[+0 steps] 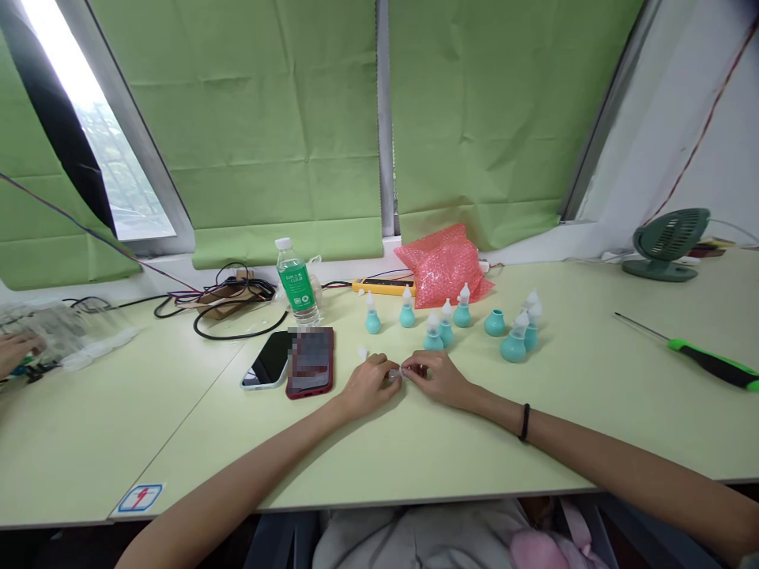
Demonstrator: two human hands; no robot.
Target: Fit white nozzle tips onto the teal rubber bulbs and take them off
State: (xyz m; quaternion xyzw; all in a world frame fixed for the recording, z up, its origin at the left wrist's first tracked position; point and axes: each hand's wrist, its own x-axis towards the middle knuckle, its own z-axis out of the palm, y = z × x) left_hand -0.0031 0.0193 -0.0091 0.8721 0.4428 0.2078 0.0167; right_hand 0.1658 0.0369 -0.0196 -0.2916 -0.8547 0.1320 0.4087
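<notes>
My left hand (371, 386) and my right hand (439, 379) meet low over the table, fingertips pinched together. Between them is a small translucent plastic piece (396, 374), mostly covered by the fingers. Just beyond my left hand lies a small white tip (363, 353). Several teal squeeze-bulb nasal aspirators with clear pointed nozzles stand past my hands, among them one aspirator (372, 314) on the left, another aspirator (433, 333) close behind my right hand and a third aspirator (515, 340) farther right. One teal bulb (494, 322) has no nozzle on it.
Two phones, a pale-edged phone (266, 361) and a red-cased phone (311, 363), lie left of my hands. Behind stand a water bottle (297, 284), a yellow power strip (384, 287) and pink bubble wrap (447, 269). A screwdriver (700, 358) and green fan (667, 245) are rightward. Another person's hand (15, 352) shows far left.
</notes>
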